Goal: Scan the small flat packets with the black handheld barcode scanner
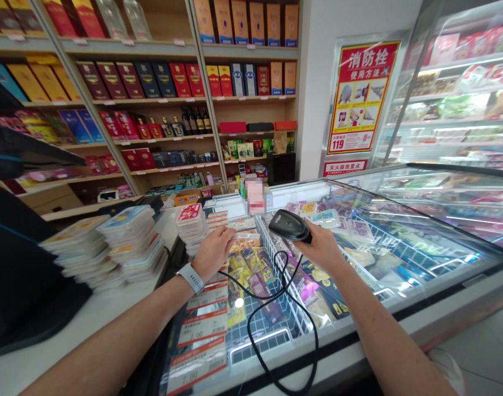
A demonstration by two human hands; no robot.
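Note:
My right hand (323, 247) is wrapped round the handle of a black barcode scanner (290, 224), held above the freezer's glass top. From the scanner a black cable (251, 330) loops down over the glass. The fingers of my left hand (213, 250), with a pale watch band on the wrist, pinch a thin clear plastic pack (247, 235), seen nearly edge-on; its contents I cannot make out. Just beside my left hand stands a stack of flat plastic packs (191, 223) with a red-and-white top. More flat packs (327, 219) lie on the glass beyond the scanner.
Further stacks of flat packs (131, 236) stand on the white counter (123, 308) at left, near a dark monitor (24, 264). Price labels (197, 366) line the freezer's left edge. Wire baskets (276, 264) with ice creams show under the glass. Shelves (152, 49) of boxes fill the back.

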